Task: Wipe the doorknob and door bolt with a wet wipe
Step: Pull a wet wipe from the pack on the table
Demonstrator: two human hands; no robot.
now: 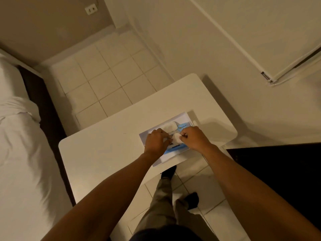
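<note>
A blue pack of wet wipes (pixel 175 147) lies in a shallow white tray (pixel 184 115) on a small white table (pixel 104 150). My left hand (pixel 156 141) rests on the pack's left part with fingers curled down on it. My right hand (pixel 194 138) pinches a white wet wipe (pixel 176 137) at the pack's opening. The pack's white lid flap (pixel 169 126) stands open behind my hands. No doorknob or door bolt shows in this view.
A white door (pixel 260 32) with a hinge (pixel 265 76) stands at the upper right. A bed with white sheets (pixel 20 145) runs along the left. Dark furniture (pixel 278 171) sits at the right. Tiled floor (pixel 107 80) lies beyond the table.
</note>
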